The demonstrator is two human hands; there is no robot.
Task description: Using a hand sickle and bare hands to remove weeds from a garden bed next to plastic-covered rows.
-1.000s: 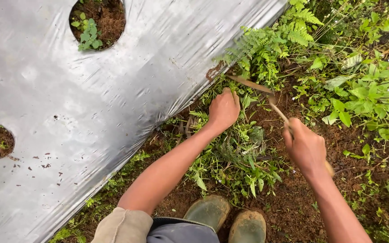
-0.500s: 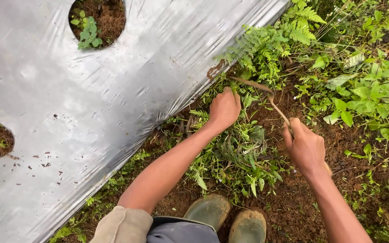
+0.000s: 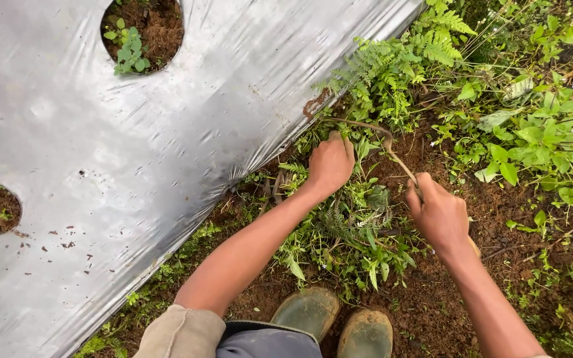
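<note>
Curved sickle (image 3: 379,136) hooked around ferns (image 3: 379,73), right hand (image 3: 439,215) closed on its handle, left hand (image 3: 329,162) gripping weeds (image 3: 346,232) beside silver mulch sheet (image 3: 134,152)

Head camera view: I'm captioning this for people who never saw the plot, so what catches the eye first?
The silver plastic mulch sheet fills the left half, with round planting holes showing soil and small seedlings. Along its lower right edge, the left hand grips a clump of ferns and weeds, while the right hand holds a curved sickle hooked behind them. Two muddy green boots stand at the bottom.
</note>
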